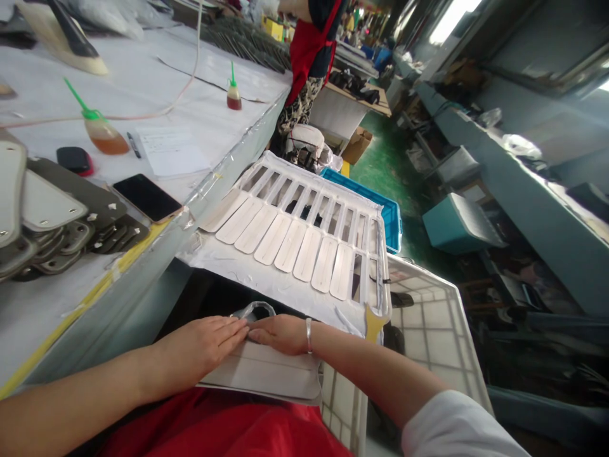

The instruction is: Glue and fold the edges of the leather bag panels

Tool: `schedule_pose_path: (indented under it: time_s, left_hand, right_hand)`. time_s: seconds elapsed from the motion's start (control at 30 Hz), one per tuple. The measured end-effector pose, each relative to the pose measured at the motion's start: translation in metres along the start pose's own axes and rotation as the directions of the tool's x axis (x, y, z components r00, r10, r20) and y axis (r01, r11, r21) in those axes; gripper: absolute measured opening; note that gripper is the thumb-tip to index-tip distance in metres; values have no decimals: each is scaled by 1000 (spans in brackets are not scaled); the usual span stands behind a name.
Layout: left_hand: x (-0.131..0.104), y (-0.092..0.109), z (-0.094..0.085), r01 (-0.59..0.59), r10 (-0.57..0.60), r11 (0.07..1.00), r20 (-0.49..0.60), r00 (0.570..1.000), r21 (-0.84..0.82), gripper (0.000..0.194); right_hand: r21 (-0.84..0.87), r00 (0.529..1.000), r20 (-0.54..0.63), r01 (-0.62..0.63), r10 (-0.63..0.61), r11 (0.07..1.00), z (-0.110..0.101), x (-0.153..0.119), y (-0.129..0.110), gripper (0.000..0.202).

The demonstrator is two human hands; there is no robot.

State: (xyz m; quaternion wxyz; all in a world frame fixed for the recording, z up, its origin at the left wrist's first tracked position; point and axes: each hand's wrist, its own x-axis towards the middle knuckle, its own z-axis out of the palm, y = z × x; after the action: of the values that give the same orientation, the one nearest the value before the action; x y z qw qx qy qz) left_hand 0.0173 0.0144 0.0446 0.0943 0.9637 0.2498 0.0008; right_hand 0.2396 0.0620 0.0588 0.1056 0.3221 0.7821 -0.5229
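Observation:
A flat beige panel (266,371) with a stitched line and a darker edge lies over my lap, against the red apron. At its upper edge stands a pale grey loop (259,308). My left hand (212,343) rests on that upper edge, its fingers held together and pointing at the loop. From the other side my right hand (280,333), with a bracelet at the wrist, grips the same edge; its fingertips meet those of the left. What lies under the fingers is hidden. Just beyond, several white rounded strips (288,244) lie in a row on a white slatted rack (304,197).
On the left, a white table (157,70) carries a phone (147,197), bottles with green nozzles (102,130), paper (171,149) and stacked grey pieces (52,203). A white crate (428,311) stands at the right, a blue crate (392,222) behind the rack. Another person in a red apron (304,57) stands farther off.

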Motion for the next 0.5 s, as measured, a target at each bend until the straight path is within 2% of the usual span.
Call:
schedule_pose_path:
  time_s: [0.13,0.23,0.4,0.5]
  left_hand:
    - [-5,5,-3,36,-37,998,3,999,60,46]
    - [-7,9,-2,66,-66,996,-3,998,65,47]
    - [-9,10,-3,89,-88,995,-15,996,49,51]
    - [-10,4,-10,71,-71,998,-26,997,2,45]
  right_hand:
    - [-18,997,-22,75,-76,997,3,16,-4,42]
    - [-59,993,-56,102,-105,993,6,14,-3,42]
    - [-67,996,-91,5,-11,998,8,-21,7,50]
    - [-16,996,-69,-54,53,998,6,-42,19,50]
